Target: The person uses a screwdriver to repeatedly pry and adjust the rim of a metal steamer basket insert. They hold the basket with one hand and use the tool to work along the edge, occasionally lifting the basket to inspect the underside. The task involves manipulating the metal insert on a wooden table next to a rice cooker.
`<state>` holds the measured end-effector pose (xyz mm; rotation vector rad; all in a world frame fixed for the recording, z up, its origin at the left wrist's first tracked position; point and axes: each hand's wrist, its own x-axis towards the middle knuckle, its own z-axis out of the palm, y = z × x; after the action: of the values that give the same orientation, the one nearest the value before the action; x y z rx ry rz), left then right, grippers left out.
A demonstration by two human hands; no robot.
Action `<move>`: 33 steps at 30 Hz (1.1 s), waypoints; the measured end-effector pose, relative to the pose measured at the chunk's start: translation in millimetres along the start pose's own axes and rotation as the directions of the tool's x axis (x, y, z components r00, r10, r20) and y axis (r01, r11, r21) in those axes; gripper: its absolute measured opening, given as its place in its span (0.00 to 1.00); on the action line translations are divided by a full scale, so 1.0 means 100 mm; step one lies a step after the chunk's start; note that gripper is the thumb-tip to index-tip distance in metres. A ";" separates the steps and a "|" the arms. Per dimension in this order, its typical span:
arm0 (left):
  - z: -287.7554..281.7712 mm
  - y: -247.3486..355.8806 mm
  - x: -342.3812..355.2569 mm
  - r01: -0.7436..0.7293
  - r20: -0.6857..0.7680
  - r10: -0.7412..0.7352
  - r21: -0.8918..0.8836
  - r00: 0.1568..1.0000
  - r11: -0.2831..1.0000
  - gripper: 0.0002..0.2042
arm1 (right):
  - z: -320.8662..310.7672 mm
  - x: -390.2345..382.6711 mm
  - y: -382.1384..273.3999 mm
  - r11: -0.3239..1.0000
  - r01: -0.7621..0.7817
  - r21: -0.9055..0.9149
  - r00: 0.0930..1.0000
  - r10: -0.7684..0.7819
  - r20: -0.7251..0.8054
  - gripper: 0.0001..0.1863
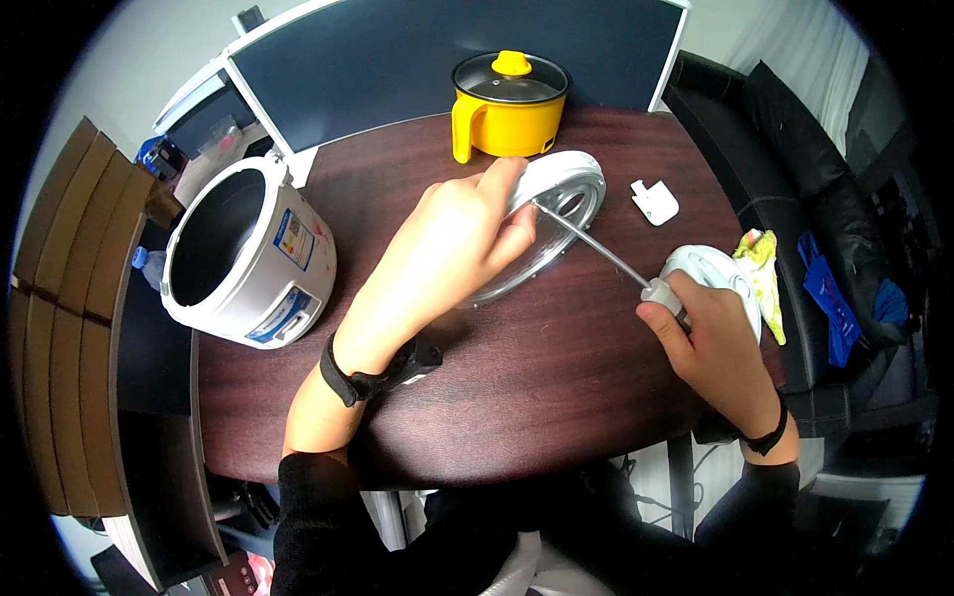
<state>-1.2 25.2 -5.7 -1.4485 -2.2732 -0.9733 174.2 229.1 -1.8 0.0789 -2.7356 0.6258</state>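
Note:
My left hand point(457, 228) grips a round lid point(566, 177) with a white rim and shiny metal underside, holding it tilted above the table. My right hand point(711, 348) holds a long screwdriver point(611, 256) by its pale handle, the tip reaching the lid beside my left fingers. Just beyond my right hand lies a white oval plastic piece point(740, 290), partly hidden. A small white plastic piece point(656, 204) rests farther back. At the left stands a white cooker body point(288, 311), open at the top, with a dark interior.
A yellow pot point(517, 129) with a glass lid stands at the back of the wooden table point(527, 397), before a dark screen point(378, 74). A yellow cloth point(761, 270) lies at the right edge. Brown boxes point(65, 377) are stacked left; a black sofa point(825, 189) is right.

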 end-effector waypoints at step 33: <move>0.03 -0.02 0.01 0.002 -0.013 -0.001 0.031 1.000 1.000 0.17 | 0.30 0.02 0.18 0.948 -0.091 0.305 0.988 0.046 0.151 0.18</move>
<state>-2.6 27.2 -8.1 -1.4238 -2.2705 -0.9409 161.3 232.6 -34.0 0.1068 -2.7581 1.1084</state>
